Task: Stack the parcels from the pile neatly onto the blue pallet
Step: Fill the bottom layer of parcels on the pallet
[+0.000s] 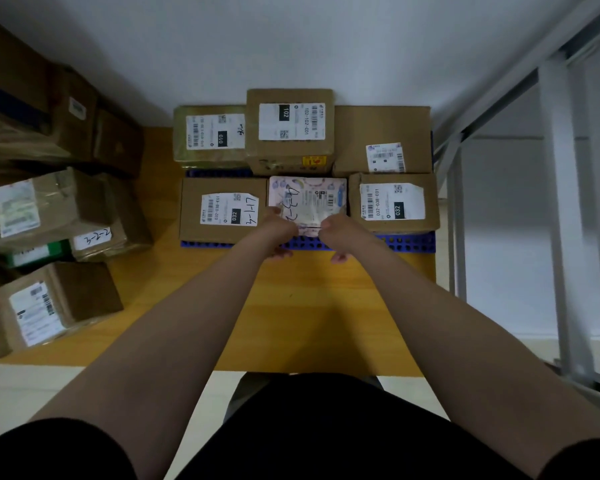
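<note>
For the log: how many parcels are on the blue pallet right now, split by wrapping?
Plain brown cardboard boxes: 4
Box wrapped in greenish tape: 1
Patterned pink parcel, both hands at its near edge: 1
Total on the blue pallet: 6

One cam only, head-worn, wide-angle. Looks fwd and steeply down over both outstretched arms; blue pallet (pixel 409 242) sits mid-frame at arm's reach, wall behind it, parcel pile (pixel 45 216) at left edge. No 2nd view to overlap.
</note>
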